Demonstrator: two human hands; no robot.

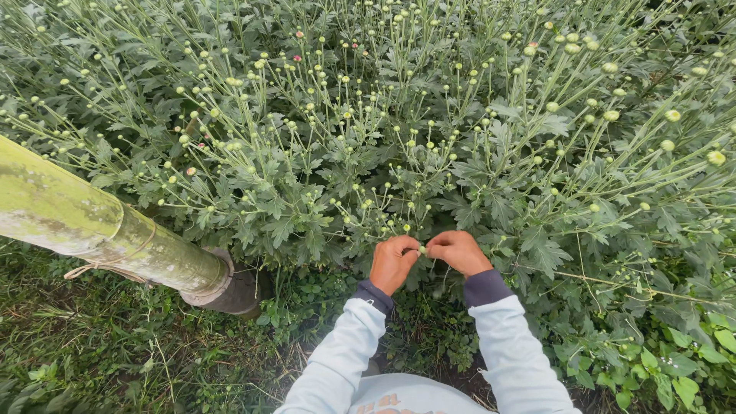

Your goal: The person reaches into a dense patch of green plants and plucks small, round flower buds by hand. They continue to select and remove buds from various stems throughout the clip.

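Note:
My left hand point(392, 263) and my right hand point(458, 252) meet at the near edge of a dense bed of flower plants point(399, 130) with many small round green buds on thin stalks. The fingertips of both hands pinch around one small green bud point(422, 250) on a stem between them. Both arms wear pale blue sleeves with dark cuffs. A few buds further back show pink tips point(297, 57).
A thick green bamboo pole point(100, 222) slants in from the left, tied with string and set in a dark base point(234, 290). Grass and low weeds point(138, 345) cover the ground in front. Broad-leaved weeds point(675, 360) grow at the lower right.

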